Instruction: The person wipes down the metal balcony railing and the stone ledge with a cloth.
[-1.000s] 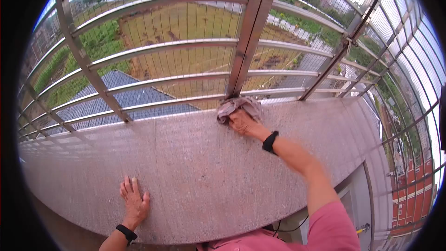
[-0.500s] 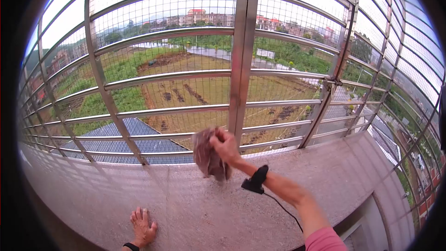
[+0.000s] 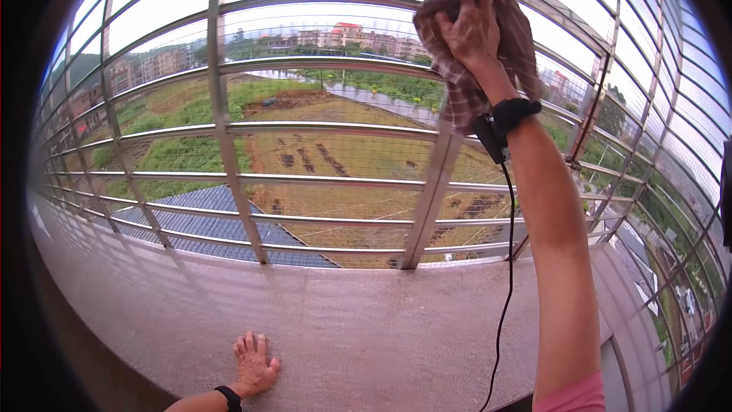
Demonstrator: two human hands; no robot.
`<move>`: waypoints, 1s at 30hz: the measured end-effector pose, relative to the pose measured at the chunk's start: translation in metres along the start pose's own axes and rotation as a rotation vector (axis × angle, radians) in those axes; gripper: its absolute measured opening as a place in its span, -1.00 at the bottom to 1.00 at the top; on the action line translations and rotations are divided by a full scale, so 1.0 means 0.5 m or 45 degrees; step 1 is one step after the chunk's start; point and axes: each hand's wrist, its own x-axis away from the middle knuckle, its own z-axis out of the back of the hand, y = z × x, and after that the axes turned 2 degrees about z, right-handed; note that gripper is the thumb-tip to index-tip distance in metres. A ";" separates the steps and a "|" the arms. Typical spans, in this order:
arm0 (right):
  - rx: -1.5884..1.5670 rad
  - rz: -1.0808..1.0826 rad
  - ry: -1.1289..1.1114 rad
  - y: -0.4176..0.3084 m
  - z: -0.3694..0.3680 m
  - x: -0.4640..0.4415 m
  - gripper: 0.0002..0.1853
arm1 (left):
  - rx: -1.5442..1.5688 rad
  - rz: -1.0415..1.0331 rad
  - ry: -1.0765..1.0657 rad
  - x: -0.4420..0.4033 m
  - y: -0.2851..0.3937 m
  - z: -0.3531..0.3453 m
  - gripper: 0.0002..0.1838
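Note:
A brown checked cloth (image 3: 518, 30) hangs from my right hand (image 3: 474, 30), raised high at the wide upright metal post (image 3: 433, 191) of the window grille. My fingers are bent over the cloth and press it toward the post, whose upper part the cloth hides. A black strap with a cable circles my right wrist. Low on the left, my left hand (image 3: 254, 366) lies palm down on the pinkish stone ledge (image 3: 343, 320), fingers apart, holding nothing.
Horizontal metal bars (image 3: 328, 127) and fine wire mesh run across the front and both sides. Beyond them lie a field, a blue-grey roof (image 3: 213, 221) and distant buildings. The black cable (image 3: 499, 313) trails down beside my right forearm.
My right hand has risen with the cloth from just above the ledge to the upper part of the post. The view has shifted slightly; my left hand still rests on the ledge.

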 end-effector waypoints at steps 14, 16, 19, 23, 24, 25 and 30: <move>-0.148 -0.505 -0.140 -0.352 -0.133 -0.045 -0.68 | 0.111 -0.124 0.067 0.001 -0.015 -0.009 -0.30; -0.214 -0.465 -0.028 -0.430 -0.185 -0.059 -0.70 | 0.119 -0.128 0.070 0.000 -0.015 -0.012 -0.30; -0.365 -0.303 0.037 -0.541 -0.342 -0.027 -0.70 | 0.133 -0.151 0.072 0.000 -0.023 -0.014 -0.30; -0.747 -0.240 -0.133 -0.630 -0.292 -0.073 -0.73 | 0.146 -0.177 0.032 0.001 -0.023 0.000 -0.31; -0.829 -0.215 -0.154 -0.629 -0.277 -0.071 -0.73 | 0.139 -0.197 0.026 -0.001 -0.022 0.003 -0.31; -0.901 -0.198 -0.177 -0.629 -0.262 -0.071 -0.73 | 0.145 -0.178 0.032 0.000 -0.021 0.005 -0.31; -0.879 0.014 -0.210 -0.584 -0.210 -0.012 -0.69 | 0.134 -0.184 0.019 0.002 -0.026 -0.002 -0.31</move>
